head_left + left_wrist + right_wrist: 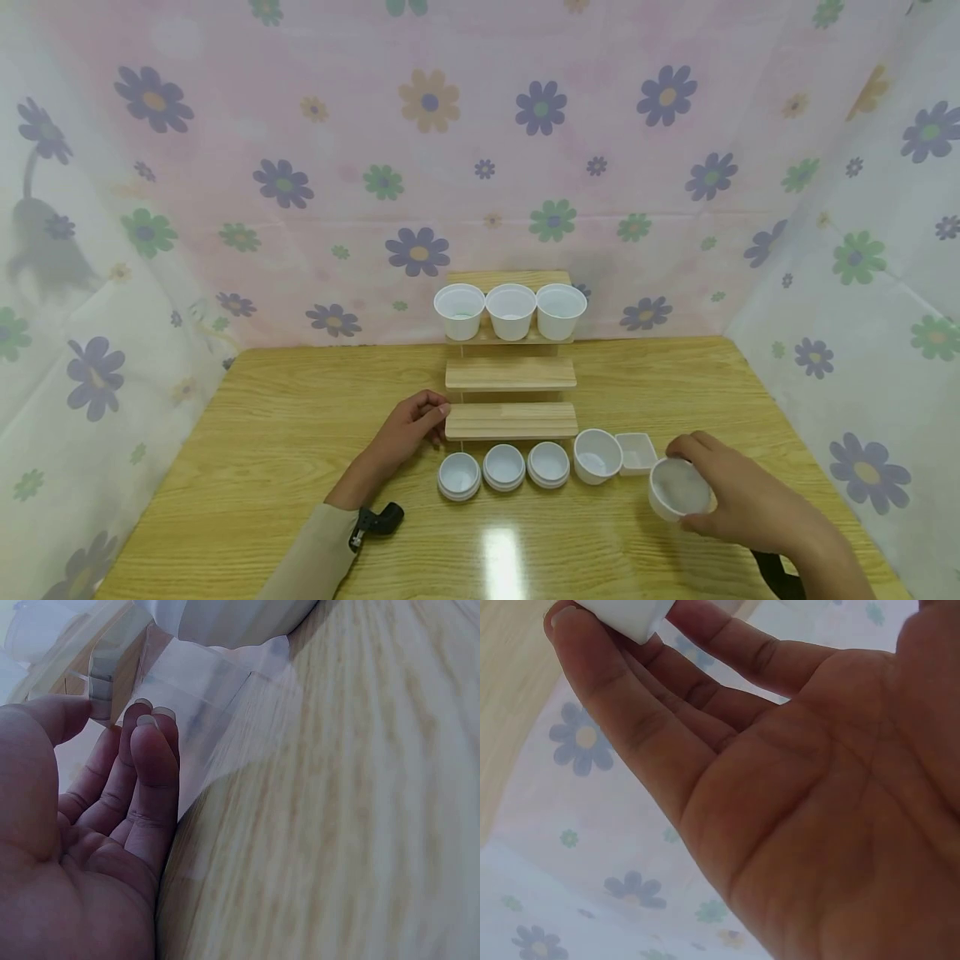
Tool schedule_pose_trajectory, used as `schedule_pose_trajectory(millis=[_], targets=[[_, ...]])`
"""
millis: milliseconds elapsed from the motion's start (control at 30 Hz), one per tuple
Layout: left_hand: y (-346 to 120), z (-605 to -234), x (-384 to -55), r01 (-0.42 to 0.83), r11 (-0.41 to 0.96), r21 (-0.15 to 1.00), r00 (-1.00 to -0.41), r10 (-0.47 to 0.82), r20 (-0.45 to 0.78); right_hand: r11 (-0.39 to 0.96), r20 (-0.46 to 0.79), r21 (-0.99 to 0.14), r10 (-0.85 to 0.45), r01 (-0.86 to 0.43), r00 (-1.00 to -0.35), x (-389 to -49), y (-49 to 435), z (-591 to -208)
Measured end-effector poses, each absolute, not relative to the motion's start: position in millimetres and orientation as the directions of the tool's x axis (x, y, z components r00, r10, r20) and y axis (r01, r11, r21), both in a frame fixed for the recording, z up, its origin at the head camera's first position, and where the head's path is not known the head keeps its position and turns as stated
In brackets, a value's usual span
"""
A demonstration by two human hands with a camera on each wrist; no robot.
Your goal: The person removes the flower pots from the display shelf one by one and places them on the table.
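Observation:
A small white round cup (669, 497) with a greyish inside is in my right hand (750, 500), held at its sides between thumb and fingers above the table's right part. The right wrist view shows only a piece of its white wall (634, 613) at the fingertips. With thumb and fingers at the left end of the lowest shelf, my left hand (408, 429) grips the tiered wooden stand (512, 422). In the left wrist view the thumb lies on the shelf's end (112, 671), the other fingers beside the clear side panel (195, 682).
Three white cups (511, 313) stand on the stand's upper tier; the middle shelf (512, 373) is bare. In front sit three small white jars (504, 468), a larger white cup (597, 457) and a square white dish (636, 454). Flowered cloth (480, 192) surrounds the wooden table (322, 433).

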State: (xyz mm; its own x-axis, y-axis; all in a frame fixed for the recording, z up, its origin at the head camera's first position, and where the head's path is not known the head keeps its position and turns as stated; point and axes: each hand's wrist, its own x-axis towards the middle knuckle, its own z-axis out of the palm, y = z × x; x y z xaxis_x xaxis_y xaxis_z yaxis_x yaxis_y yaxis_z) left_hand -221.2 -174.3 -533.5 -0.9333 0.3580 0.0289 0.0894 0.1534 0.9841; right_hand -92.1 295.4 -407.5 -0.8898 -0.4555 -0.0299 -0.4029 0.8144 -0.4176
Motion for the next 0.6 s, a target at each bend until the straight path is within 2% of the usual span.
schedule_pose_trajectory(millis=[200, 433, 600], targets=[[-174.0, -533.5, -220.9, 0.084, 0.152, 0.985, -0.935, 0.353, 0.025, 0.835, -0.017, -0.405, -0.414, -0.373, -0.91, -92.2, 301.9, -404.5], [-174.6, -534.5, -221.4, 0.082, 0.152, 0.985, -0.935, 0.354, 0.023, 0.84, 0.034, -0.372, -0.413, -0.395, -0.91, -96.1, 308.2, -405.7], [-174.9, -534.9, -221.6, 0.082, 0.156, 0.984, -0.936, 0.352, 0.022, 0.83, 0.05, -0.389, -0.414, -0.399, -0.909, -100.9, 313.7, -407.9]])
